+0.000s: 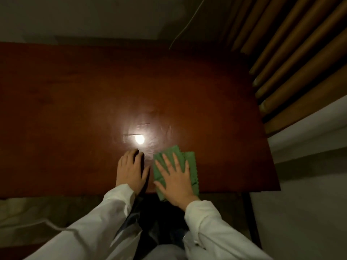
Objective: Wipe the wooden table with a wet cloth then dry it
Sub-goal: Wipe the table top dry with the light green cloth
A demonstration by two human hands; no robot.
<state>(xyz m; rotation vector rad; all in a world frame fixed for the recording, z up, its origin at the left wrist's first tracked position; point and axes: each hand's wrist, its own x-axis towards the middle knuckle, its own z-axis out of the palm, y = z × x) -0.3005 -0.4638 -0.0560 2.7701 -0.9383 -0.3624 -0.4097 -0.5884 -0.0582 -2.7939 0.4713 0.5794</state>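
Observation:
A dark reddish wooden table (93,102) fills the middle of the head view. A folded green cloth (190,162) lies near the table's front edge, right of centre, one corner hanging over the edge. My right hand (176,177) presses flat on the cloth with fingers spread and straight. My left hand (130,169) rests on the bare wood just left of the cloth, fingers bent down at the tips, holding nothing. A bright lamp reflection (139,139) shines on the glossy surface just beyond my left hand.
Brown curtain folds (293,59) hang beyond the table's right end. A pale wall (309,212) runs along the right. A thin cable (185,29) drops to the table's far edge. Bedding with a white cord (28,212) lies at lower left.

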